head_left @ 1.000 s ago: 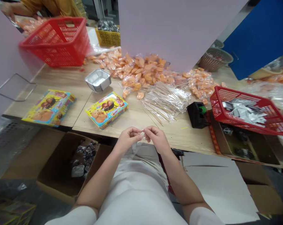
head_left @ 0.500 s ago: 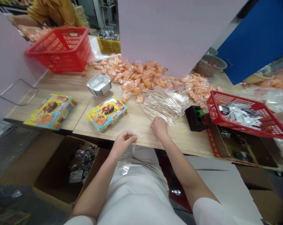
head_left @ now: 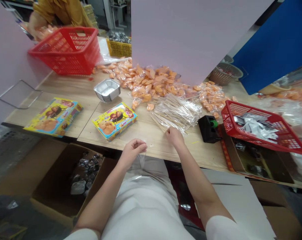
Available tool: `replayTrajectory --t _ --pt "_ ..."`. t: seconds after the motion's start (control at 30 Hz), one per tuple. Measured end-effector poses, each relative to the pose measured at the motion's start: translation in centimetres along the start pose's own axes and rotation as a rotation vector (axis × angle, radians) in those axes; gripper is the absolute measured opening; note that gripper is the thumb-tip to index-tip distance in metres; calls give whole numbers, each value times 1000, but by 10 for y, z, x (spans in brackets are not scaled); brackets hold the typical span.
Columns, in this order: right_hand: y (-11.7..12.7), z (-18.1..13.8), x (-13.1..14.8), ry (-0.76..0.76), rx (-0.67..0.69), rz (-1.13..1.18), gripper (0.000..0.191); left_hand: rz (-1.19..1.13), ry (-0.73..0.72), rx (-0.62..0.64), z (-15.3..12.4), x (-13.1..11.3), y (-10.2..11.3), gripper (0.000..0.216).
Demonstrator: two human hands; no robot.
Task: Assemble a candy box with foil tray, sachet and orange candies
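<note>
My left hand is closed in a pinch at the table's front edge. A clear plastic bag hangs from its fingers over my lap. My right hand lies on the table to the right, its fingertips closed on the near ends of a few thin wooden skewers. Just beyond it is a pile of skewers in clear wrappers. Left of my hands lies a colourful toy box, with a second box farther left.
Orange wrapped pieces are heaped behind the skewers. Foil trays stand stacked behind the boxes. A black tape dispenser and a red basket of silvery packets sit right. A large red basket is back left, near a person in a mustard shirt.
My right hand has shifted slightly right, still at the skewer ends. My left hand stays almost in place. The person at the back left has moved their arm behind the red basket.
</note>
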State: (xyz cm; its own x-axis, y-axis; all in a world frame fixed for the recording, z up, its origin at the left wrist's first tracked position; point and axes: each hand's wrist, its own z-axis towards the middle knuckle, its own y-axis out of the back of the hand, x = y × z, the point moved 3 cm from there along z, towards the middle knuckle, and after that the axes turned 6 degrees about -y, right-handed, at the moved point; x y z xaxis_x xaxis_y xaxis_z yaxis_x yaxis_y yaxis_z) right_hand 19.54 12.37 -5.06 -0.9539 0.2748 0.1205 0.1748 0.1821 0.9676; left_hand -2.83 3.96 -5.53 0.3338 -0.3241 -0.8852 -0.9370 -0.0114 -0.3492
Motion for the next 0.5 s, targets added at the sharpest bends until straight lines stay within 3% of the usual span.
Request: replayTrajectory --t 0.1,0.2,0.27,0.37,0.43,0.5 --pt "6 -1 -10 -31 -21 44 22 -14 20 10 -1 1 -1 48" --pt "9 -14 -17 -53 4 288 15 -40 43 19 -3 3 -6 47" --pt "2 -33 -15 2 126 587 12 -47 49 51 -4 4 -13 44" --pt "-18 -75 1 149 423 978 19 -33 35 127 -4 4 -26 40" --pt "-29 -98 9 219 574 1115 28 -17 18 174 -4 3 -32 39" --pt "-31 -107 11 257 639 1185 36 9 -8 209 -4 1 -34 37"
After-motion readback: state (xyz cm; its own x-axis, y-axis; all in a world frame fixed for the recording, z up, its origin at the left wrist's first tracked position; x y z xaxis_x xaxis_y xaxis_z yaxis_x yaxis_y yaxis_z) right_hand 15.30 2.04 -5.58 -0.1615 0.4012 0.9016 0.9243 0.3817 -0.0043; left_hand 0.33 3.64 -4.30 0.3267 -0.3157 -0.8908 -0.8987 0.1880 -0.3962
